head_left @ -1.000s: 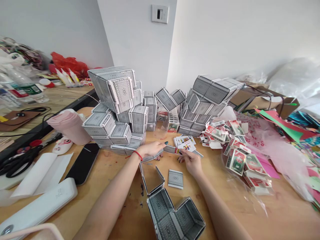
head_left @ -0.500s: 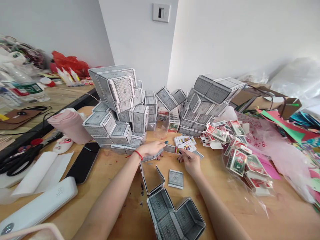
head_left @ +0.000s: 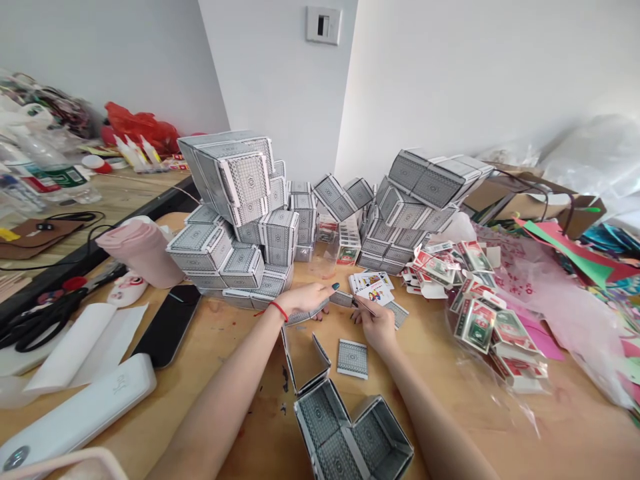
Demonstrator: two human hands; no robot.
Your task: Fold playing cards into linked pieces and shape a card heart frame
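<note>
My left hand [head_left: 311, 297], with a red cord at the wrist, is closed on a playing card [head_left: 343, 299]. Its thumb is on top and other fingertips show beneath. A strip of grey-backed cards [head_left: 309, 313] lies under this hand, partly hidden. In the fingers of my right hand [head_left: 377, 324] is another card, seen nearly edge-on and close to the first. Face-up playing cards [head_left: 371, 288] are spread just beyond my right hand. One square folded card [head_left: 353, 358] lies between my forearms, and an open box structure of folded cards [head_left: 333, 427] is nearest me.
Stacked card blocks stand at left [head_left: 240, 180] and right [head_left: 425, 180]. Empty card boxes [head_left: 475, 323] are heaped on the right. A black phone [head_left: 167, 327], scissors [head_left: 45, 320], a pink cup [head_left: 143, 250] and a white device [head_left: 85, 417] lie on the left.
The card in my right hand has turned slightly, so the coloured patch near its thumb no longer shows. My left hand has barely moved.
</note>
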